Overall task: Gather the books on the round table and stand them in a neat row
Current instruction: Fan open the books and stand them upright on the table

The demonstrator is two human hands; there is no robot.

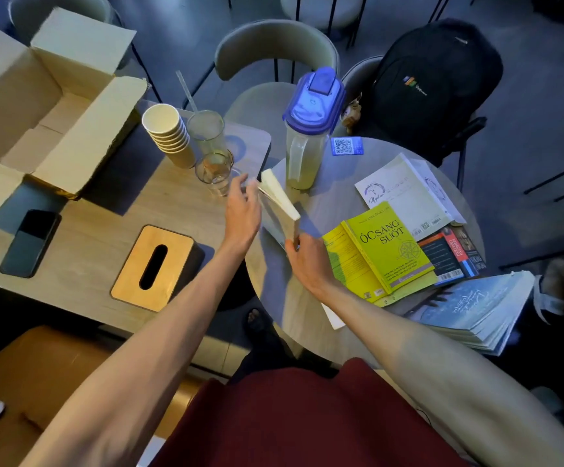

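Book [280, 205] upright between both hands

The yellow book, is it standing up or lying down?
Lying down. The yellow book rests flat on the round table, cover facing up.

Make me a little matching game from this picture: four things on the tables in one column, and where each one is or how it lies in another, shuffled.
Things:
1. yellow-green book
2. stack of paper cups
3. phone
4. pale-paged book

Places or states:
A. held on edge between both hands
B. lying flat on the round table
C. face up beside the cardboard box
D. next to the drinking glasses

Pairs: 1-B, 2-D, 3-C, 4-A
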